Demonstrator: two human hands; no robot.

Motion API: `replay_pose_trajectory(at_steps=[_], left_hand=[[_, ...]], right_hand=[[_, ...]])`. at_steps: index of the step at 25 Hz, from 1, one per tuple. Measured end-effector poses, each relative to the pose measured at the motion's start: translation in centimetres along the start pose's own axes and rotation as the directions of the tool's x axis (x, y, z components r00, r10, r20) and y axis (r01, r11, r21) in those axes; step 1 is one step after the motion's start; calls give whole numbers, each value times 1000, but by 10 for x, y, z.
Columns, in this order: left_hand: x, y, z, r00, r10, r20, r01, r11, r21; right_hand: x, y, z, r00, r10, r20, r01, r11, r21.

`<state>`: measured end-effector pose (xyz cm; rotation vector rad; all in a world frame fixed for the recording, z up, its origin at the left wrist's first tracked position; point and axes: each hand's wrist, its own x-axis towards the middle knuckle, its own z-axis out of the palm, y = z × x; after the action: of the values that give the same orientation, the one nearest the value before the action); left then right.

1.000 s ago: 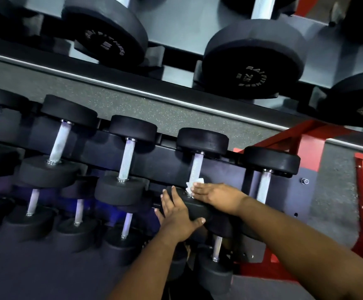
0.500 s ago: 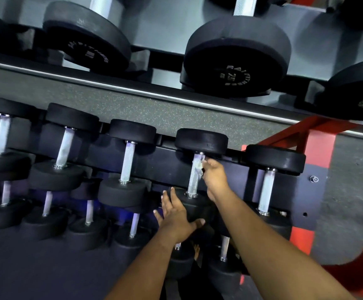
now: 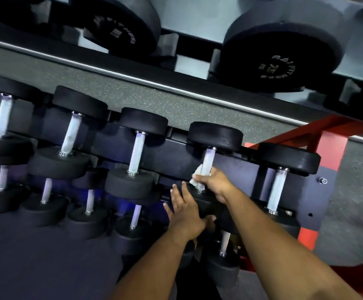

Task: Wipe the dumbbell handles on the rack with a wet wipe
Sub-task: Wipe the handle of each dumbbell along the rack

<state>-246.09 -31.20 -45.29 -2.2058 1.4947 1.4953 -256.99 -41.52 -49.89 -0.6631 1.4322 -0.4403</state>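
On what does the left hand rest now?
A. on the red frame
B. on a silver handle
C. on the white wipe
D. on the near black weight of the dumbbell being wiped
D: the left hand lies with straight fingers on the black weight, below the right hand holding the wipe.

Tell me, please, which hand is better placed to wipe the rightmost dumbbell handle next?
The right hand: it already grips the wet wipe and is nearer that handle. The left hand rests flat on the dumbbell's near head.

Grey speckled rubber floor point(image 3: 154, 98) behind the tiers. Red steel frame point(image 3: 332, 135) at right. Round black knob point(image 3: 323, 181) on a dark side plate point(image 3: 310, 198).
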Motion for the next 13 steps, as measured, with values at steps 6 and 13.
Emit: replay_pose_trajectory(at_steps=[6,13], left_hand=[[-5,-1,-2,999,47,-18,-48,999,-20],[-43,-35,-51,989,139,-45,-127,663,-738]], right_hand=[[-43,13,-15,973,-125,-196,4,850,-527],[-128,-38,54,971,-193,-143,218,958,185]])
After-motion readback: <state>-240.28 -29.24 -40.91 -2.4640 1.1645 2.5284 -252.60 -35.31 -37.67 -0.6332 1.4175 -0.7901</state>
